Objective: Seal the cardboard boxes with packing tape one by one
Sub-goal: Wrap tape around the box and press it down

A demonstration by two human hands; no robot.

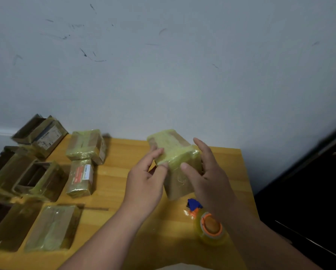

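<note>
A small cardboard box point(175, 151) wrapped in yellowish tape stands tilted on the wooden table point(116, 184), near its far middle. My left hand point(145, 180) presses the box's left side with straight fingers. My right hand point(204, 172) lies against its right side, thumb on the front face and fingers spread up the side. A roll of yellowish packing tape point(212, 228) with an orange core and a blue cutter lies on the table just under my right forearm.
Several other boxes fill the table's left side: taped ones point(87, 145) point(81, 178) point(52, 227) and open ones point(38, 178) point(40, 133). A grey wall rises behind the table. Dark furniture point(309, 191) stands to the right of the table edge.
</note>
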